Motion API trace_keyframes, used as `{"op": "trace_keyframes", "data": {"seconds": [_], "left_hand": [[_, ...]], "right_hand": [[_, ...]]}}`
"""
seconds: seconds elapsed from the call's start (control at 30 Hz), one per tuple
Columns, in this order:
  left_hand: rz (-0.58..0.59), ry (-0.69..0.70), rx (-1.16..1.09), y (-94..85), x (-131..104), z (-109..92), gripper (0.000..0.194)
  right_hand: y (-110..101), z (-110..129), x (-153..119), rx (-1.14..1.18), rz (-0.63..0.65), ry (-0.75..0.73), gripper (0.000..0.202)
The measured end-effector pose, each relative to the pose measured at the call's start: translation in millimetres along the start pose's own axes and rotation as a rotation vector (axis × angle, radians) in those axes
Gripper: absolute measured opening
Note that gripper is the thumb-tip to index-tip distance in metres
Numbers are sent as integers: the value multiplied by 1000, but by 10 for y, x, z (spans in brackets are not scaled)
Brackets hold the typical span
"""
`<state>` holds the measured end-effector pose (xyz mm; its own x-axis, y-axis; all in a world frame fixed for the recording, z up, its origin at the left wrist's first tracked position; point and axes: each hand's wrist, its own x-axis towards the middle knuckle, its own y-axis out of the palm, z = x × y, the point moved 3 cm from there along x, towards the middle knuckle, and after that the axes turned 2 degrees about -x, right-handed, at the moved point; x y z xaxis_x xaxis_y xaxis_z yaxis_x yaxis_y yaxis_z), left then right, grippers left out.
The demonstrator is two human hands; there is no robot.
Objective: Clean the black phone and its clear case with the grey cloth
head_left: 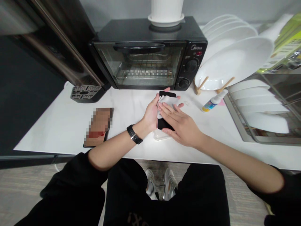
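Observation:
A black phone [165, 124] lies in my left hand [151, 115], which supports it from below with the fingertips showing past its right edge. My right hand [180, 125] presses a light grey cloth [170, 100] onto the phone's dark face, fingers laid flat over the cloth. Under my hands a clear case or tray [161, 135] rests on the white counter, partly hidden. To the right, a small spray bottle [213, 101] with a blue and yellow label lies on its side.
A black toaster oven [145, 66] stands behind my hands, with a white pot [166, 9] on top. A blurred-out flat object [98, 127] and drip tray [86, 93] are left. White plates [235, 59] and a dish rack [242, 125] stand right.

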<state>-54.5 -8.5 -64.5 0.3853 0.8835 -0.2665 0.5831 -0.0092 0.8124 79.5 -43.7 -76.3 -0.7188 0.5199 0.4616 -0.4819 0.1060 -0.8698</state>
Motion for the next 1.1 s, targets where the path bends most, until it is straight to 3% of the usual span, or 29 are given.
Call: {"op": "trace_keyframes", "data": {"seconds": [0.2,0.37,0.6,0.8,1.1], "left_hand": [[-11,85,24,-9,-32,-73,56],[18,98,39,-20,-13,-79,57],[7,58,-4,59,-48,-50,55],[-92,-62,-91,5,30,67,59],[-61,-93,-122,98,22,25,69]], "right_hand": [[-99,279,-214,-71,46,-73,80],[-188,345,-302,-189,28,-64,87],[-166,73,-236,-209,-34,38,94],[-153,-243,-7,-120,37,182,103],[-74,-291,227,-5,53,201,106]]}}
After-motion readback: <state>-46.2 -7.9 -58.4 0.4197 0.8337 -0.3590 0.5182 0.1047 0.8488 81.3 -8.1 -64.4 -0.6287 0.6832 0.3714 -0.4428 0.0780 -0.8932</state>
